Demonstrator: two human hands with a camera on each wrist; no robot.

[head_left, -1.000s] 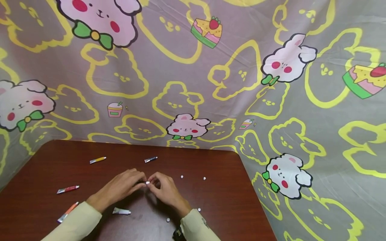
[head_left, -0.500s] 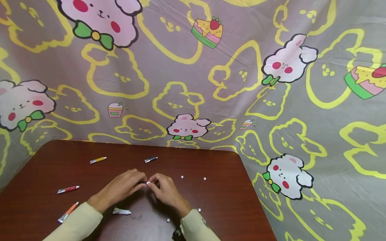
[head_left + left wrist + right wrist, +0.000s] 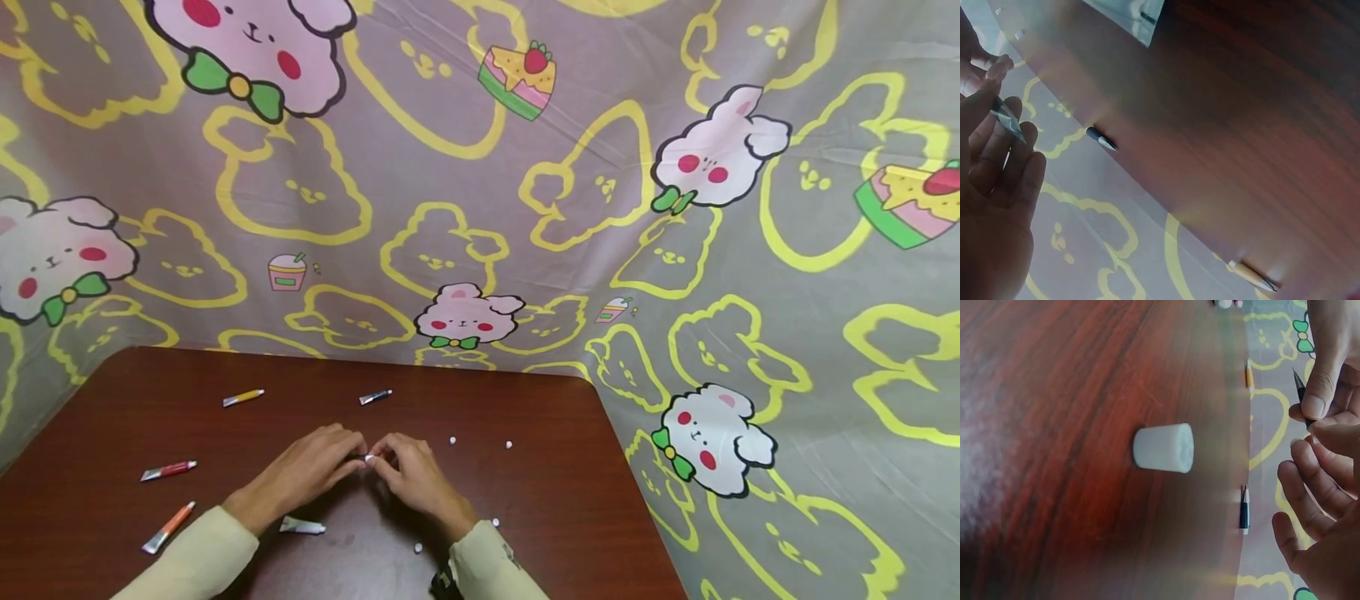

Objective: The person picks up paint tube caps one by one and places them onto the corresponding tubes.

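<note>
Left hand (image 3: 313, 461): thumb and fingers pinch the held tube (image 3: 1009, 120), small, dark and silvery, above the brown table (image 3: 555, 500).
Right hand (image 3: 415, 471): fingertips pinch the white cap (image 3: 371, 457) at the held tube's end; whether it is loose, I cannot tell.
Risk: squeezing too hard could push out the contents; a slipping fingertip could drop the cap, which might roll.
Other tubes: dark blue tube (image 3: 375, 397) beyond the held tube; yellow tube (image 3: 242, 398), red tube (image 3: 168, 472), orange tube (image 3: 168, 527) and white tube (image 3: 303, 526) to its left.
Loose caps (image 3: 452, 440): four, to its right.
</note>
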